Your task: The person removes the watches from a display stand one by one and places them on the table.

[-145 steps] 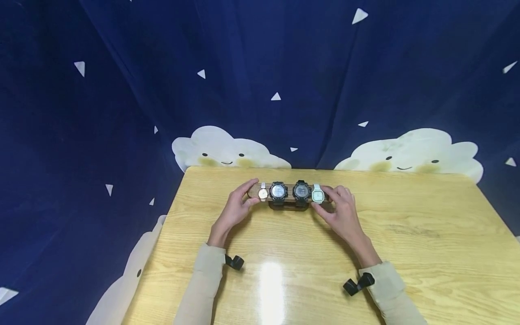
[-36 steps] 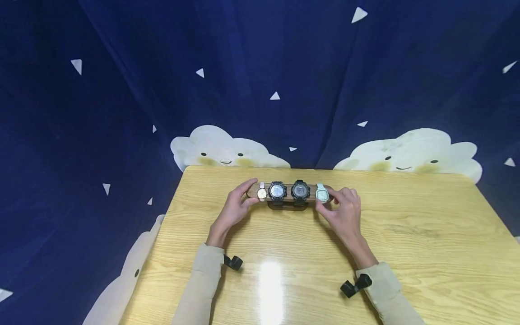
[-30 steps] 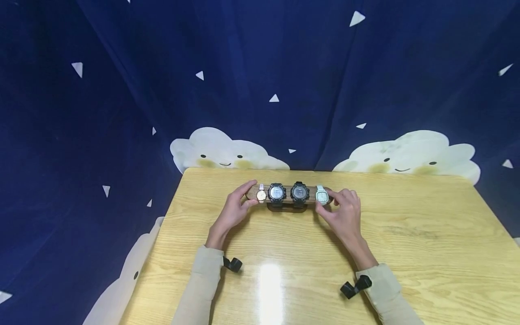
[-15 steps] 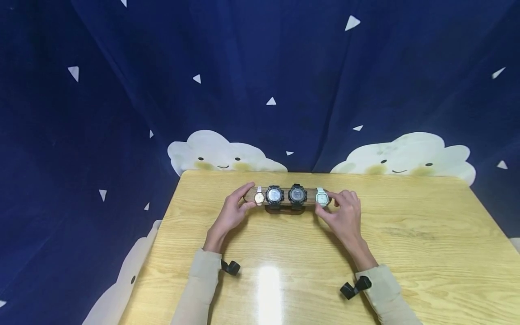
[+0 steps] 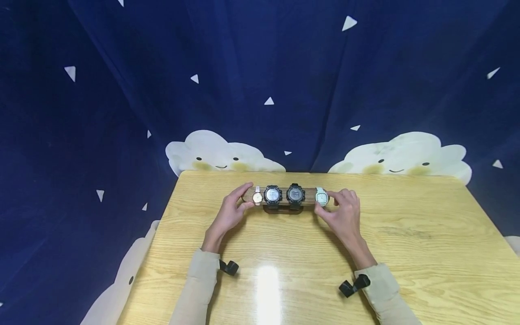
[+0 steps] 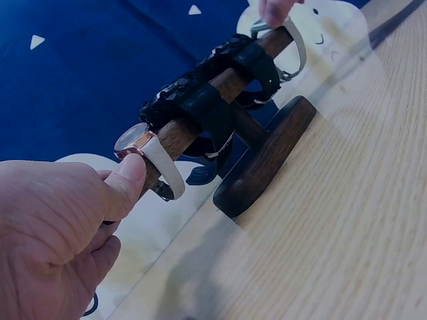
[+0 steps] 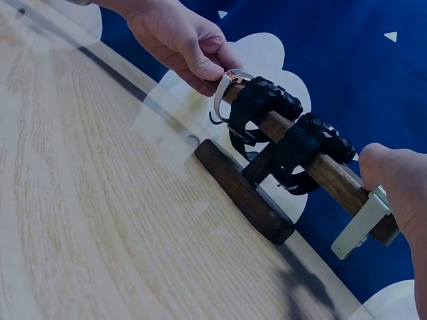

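Overall, the mint-green watch (image 5: 322,198) looks squarish with rounded corners.

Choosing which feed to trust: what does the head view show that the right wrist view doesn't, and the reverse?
Head only: the mint watch's square dial and glare on the table.
Right wrist only: the stand's post and the mint strap hanging below the wooden bar.
Both: the bar, base, rose-gold watch, two black watches, left hand and right hand.

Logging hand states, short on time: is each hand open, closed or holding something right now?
Left hand: closed, holding one end of the wooden watch stand.
Right hand: closed, pinching the pale green watch.
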Demonstrator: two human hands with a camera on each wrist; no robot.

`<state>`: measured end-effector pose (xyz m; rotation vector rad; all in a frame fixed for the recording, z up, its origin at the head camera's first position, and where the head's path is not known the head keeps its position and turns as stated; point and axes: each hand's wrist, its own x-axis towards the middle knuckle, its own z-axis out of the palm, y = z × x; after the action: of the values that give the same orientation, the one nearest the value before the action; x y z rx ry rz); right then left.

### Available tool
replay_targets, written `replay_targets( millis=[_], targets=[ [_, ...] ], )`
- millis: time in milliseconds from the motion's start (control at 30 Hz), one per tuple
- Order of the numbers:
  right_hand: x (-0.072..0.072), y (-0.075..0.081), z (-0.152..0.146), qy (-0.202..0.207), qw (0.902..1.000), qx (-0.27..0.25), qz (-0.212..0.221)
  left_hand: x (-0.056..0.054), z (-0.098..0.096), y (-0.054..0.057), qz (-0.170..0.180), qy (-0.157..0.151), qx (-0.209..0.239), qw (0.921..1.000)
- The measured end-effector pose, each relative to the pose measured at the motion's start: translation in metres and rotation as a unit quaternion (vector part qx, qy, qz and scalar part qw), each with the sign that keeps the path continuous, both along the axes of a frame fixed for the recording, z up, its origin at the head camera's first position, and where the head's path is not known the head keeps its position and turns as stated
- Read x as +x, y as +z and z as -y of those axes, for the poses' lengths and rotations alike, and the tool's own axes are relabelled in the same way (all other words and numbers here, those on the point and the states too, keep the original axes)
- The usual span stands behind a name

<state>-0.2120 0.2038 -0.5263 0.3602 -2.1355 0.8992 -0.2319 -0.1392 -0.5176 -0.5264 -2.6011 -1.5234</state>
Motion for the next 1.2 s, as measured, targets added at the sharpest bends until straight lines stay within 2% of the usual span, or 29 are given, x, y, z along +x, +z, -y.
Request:
replay_targets(
  millis=[767, 1200],
  targets=[
    [-0.004, 0.004, -0.009, -0.009, 0.9998, -0.014, -0.008, -0.001, 0.001, -0.001, -0.004, -0.006, 0.011, 0.9999],
    [-0.008, 0.004, -0.023, -0.013, 0.9998, 0.001, 0.013, -0.001, 0.001, 0.0, -0.016, -0.009, 0.007, 0.9998]
  ],
)
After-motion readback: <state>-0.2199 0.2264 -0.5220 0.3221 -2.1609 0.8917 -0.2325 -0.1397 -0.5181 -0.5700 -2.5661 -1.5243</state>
